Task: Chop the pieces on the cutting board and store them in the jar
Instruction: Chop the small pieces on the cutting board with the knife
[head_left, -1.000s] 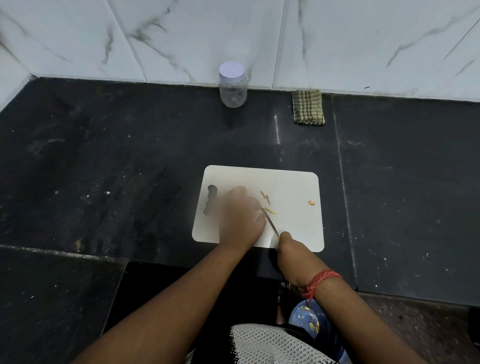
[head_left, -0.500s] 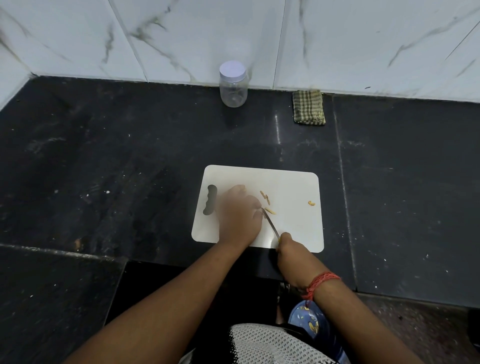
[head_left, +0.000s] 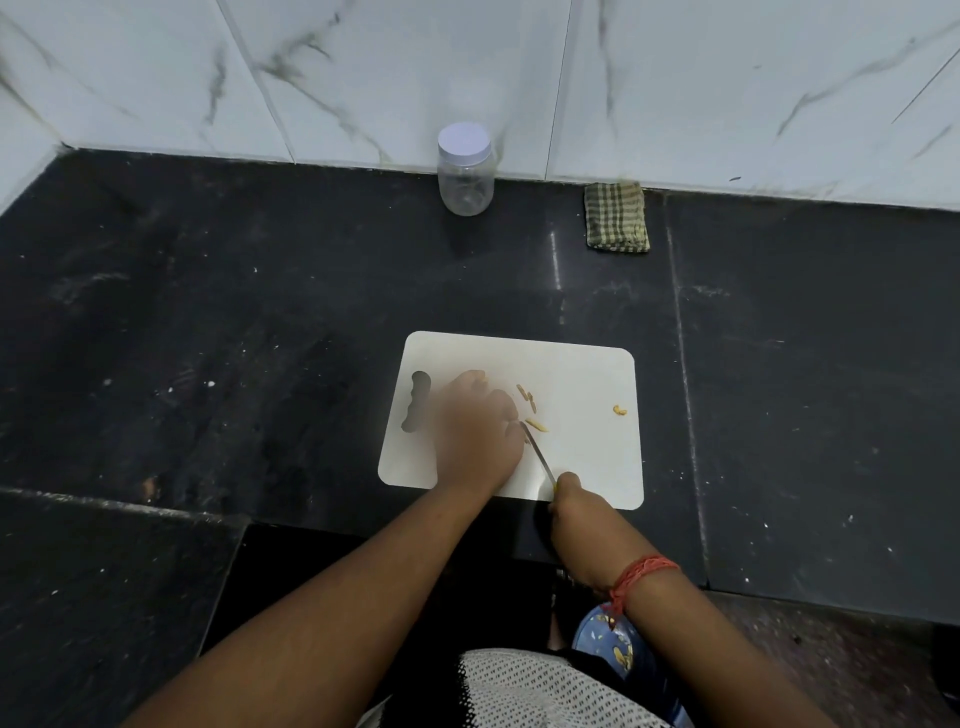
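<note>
One jar (head_left: 465, 176), one cutting board (head_left: 582, 374), one knife (head_left: 537, 453), one cloth (head_left: 616, 217), two hands (head_left: 475, 426).

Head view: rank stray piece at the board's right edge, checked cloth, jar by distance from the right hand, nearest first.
From the right hand, which grips the knife:
1. Stray piece, at the cutting board's right edge, just beyond the hand.
2. Checked cloth, by the wall, slightly right.
3. Jar, lid on, by the wall, left of the cloth.

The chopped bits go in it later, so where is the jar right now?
In the head view the jar stands lidded at the back of the dark counter against the marble wall, left of the folded checked cloth and well beyond the cutting board.
</note>
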